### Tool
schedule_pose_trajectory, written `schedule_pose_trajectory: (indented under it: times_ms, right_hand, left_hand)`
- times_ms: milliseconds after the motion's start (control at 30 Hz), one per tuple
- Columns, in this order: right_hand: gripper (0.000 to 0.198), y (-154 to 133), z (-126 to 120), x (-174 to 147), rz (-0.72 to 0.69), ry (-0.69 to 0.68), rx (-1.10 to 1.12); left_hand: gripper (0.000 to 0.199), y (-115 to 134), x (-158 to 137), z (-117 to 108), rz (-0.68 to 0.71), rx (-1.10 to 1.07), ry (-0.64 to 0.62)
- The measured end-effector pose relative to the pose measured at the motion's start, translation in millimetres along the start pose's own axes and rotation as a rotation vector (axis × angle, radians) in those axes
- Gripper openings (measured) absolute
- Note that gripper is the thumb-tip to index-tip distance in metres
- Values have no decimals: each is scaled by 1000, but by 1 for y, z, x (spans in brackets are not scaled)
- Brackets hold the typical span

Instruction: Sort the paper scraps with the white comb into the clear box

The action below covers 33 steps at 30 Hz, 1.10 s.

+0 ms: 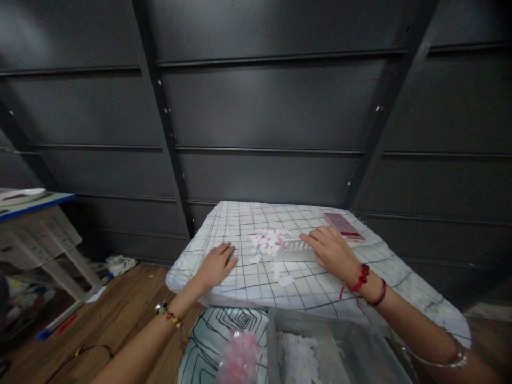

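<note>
My left hand (218, 265) lies flat on the checked tablecloth (236, 218), fingers stretched out, with nothing in it. My right hand (333, 252) is closed on the edge of a white slotted plastic basket (294, 252), which rests on the cloth. Just left of the basket is a loose heap of small white and pink paper-like pieces (269, 240). A few more white pieces (285, 279) are scattered nearer to me. The contents of the basket are hidden.
A pink phone (344, 226) lies by the table's right side. Below the front edge stand a clear plastic bin (360, 346) holding white pieces and a bag of pink items (239, 356). To the left is a blue-edged desk (60, 200); a dark panelled wall (264, 106) rises behind.
</note>
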State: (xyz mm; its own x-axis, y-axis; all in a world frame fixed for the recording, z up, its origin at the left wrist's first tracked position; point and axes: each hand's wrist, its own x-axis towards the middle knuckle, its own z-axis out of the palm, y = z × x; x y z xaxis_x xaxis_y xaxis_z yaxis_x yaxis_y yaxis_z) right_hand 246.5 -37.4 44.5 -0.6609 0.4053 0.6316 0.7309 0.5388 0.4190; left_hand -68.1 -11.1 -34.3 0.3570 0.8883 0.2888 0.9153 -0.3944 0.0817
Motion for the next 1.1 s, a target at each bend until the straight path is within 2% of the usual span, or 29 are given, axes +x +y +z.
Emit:
schedule_pose_trajectory:
  times_ms: [233,600,800,933,1100]
  right_hand:
    - [33,4,4,5,23,-19,-38]
    - [37,1,-14,-12,-3,-20,48]
    - [35,-4,-4,-11,69,17,107]
    - [37,-5,1,-14,45,-2,160]
    - [35,-5,-7,-20,26,19,200]
  left_hand:
    - [46,-1,0,1,3,6,-9]
    - [44,0,0,0,0,-11,16]
    - [45,2,-1,-3,3,-24,8]
    - [44,2,0,-2,2,-23,2]
    - [39,5,0,-6,55,-14,32]
